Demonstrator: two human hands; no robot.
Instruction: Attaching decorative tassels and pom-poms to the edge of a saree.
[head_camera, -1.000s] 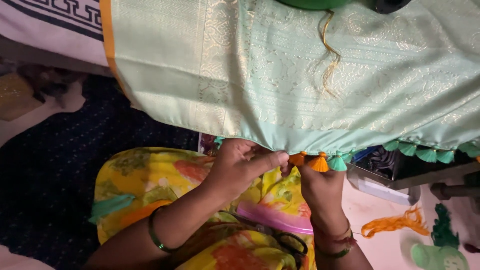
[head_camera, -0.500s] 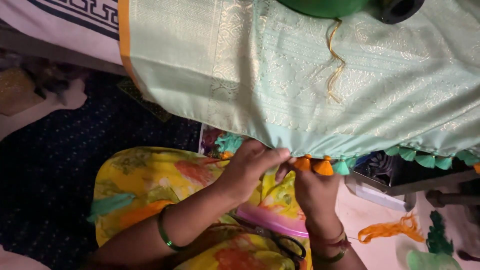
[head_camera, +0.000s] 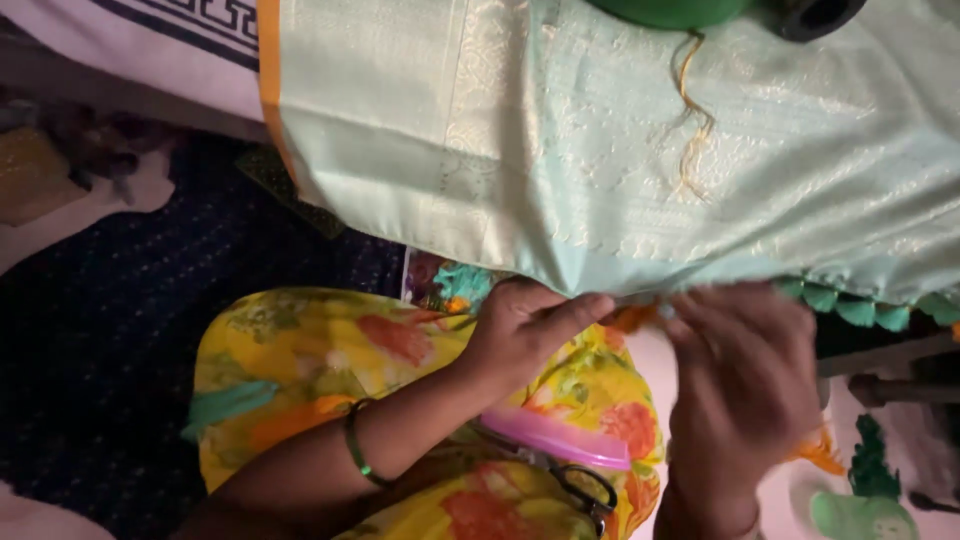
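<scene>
Here the tasselled hem (head_camera: 850, 305) runs left-right, pinched by both hands.

A home sewing spot, pale green cloth (head_camera: 620, 170) with little tassels (head_camera: 860, 310) hanging off a table, green thread spool (head_camera: 680, 10), scissors (head_camera: 585, 490), dark blue floor mat (head_camera: 120, 330)

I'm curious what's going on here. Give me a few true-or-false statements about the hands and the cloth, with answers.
1. Both hands are at the lower edge of the pale green cloth. True.
2. The left hand wears a red glove. False: it is bare, with a green bangle on the wrist.
3. Green tassels hang along the edge, beside the right hand. True.
4. Scissors are in the right hand. False: they lie on the lap.
</scene>
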